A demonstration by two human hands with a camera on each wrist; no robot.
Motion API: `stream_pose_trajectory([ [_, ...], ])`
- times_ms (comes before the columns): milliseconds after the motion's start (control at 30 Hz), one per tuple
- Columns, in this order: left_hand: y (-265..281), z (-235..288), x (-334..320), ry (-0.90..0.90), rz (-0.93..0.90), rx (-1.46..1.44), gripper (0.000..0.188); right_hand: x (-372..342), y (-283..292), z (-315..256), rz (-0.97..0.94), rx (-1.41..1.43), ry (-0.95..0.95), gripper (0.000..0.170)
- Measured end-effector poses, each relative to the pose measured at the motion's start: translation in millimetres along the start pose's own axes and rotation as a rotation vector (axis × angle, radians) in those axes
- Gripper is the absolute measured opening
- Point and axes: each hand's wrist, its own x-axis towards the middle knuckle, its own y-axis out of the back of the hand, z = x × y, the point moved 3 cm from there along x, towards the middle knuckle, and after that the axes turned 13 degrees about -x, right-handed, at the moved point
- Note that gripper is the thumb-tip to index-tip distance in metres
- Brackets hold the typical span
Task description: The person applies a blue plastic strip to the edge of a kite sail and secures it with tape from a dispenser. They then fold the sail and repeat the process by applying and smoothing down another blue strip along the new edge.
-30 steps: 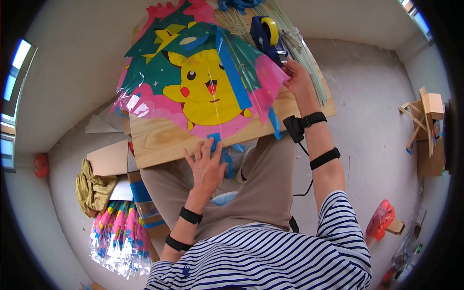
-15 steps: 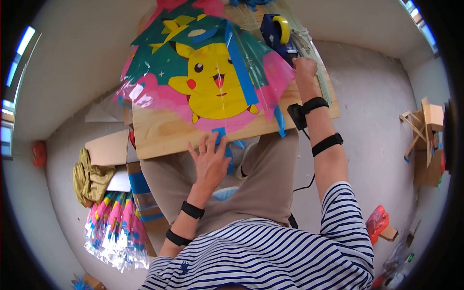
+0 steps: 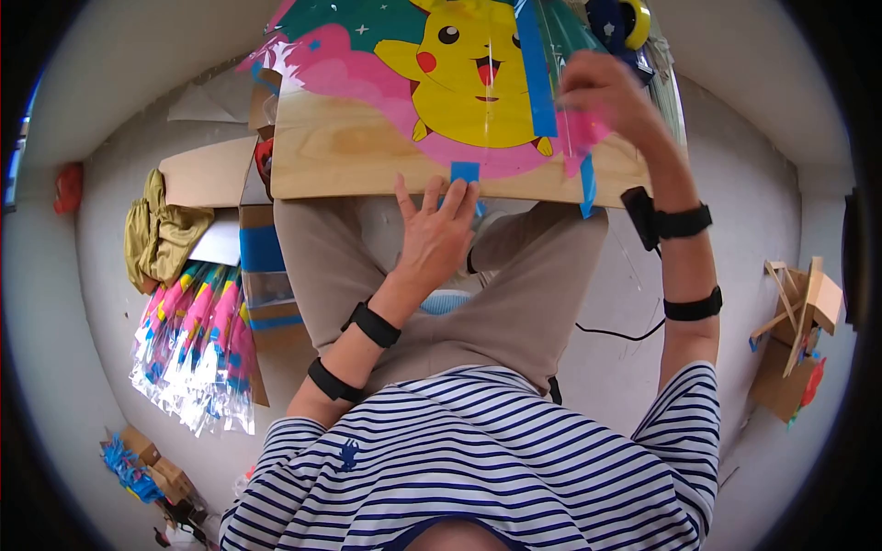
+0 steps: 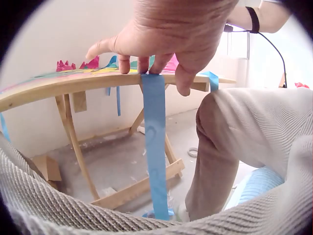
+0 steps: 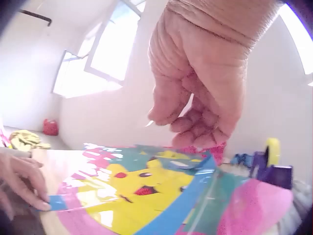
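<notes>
Leftward from the tape dispenser [image 3: 604, 26], the right hand [image 3: 614, 96] has moved over the glossy film sheet [image 3: 459, 96]; its fingers are curled, apparently pinching a clear sliver [image 5: 149, 123]. The left hand [image 3: 434, 241], fingers spread, touches matte blue tape [image 3: 465, 173] at the wooden desk's [image 3: 344, 151] near edge. Flat there, the sheet's yellow figure points head-away, its long axis running away from the person.

head view downward, wrist views close
</notes>
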Motion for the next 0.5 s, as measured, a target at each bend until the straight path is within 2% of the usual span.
stream_pose_trajectory([
  [67, -1.5, -0.6, 0.5, 0.004, 0.016, -0.008, 0.072, 13.9, -44.8, -16.4, -0.225, -0.080, 0.221, 0.014],
  [233, -5.8, -3.0, -0.4, 0.014, 0.037, -0.014, 0.073, 36.8, -122.9, -37.5, -0.534, -0.524, 0.251, 0.003],
  [500, -4.9, -3.7, 1.5, 0.043, 0.040, -0.049, 0.071, 43.8, -142.9, -52.4, -0.506, -0.677, 0.392, 0.008],
])
